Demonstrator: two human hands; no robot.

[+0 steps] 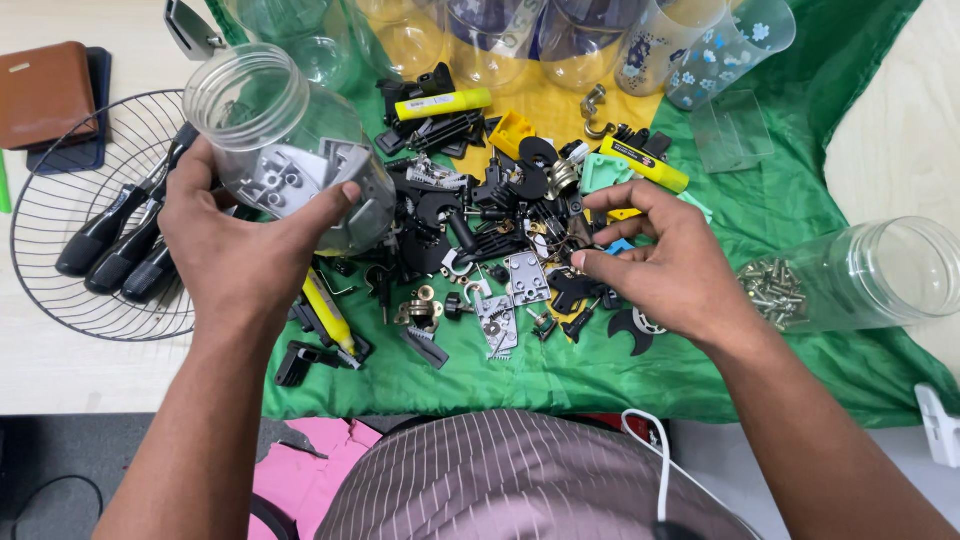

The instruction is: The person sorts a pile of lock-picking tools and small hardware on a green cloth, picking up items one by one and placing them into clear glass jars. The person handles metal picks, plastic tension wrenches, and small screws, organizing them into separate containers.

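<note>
The left hand wraps a clear plastic jar at centre left, tilted with its open threaded mouth toward the upper left; grey metal plates lie inside. The right hand, at centre right, pinches narrowly at a small dark part, too small to identify, in the pile of black plastic and metal hardware on the shiny green cloth. A yellow cylindrical marker with a pale label lies at upper centre. Another clear jar holding screws lies sideways at right.

Both arms bare to past elbows, no sleeves, gloves, watch or rings visible. Left hand & right hand bare too. Torso at btm edge: grey-brown shirt w/ thin pale pinstripes.
</note>
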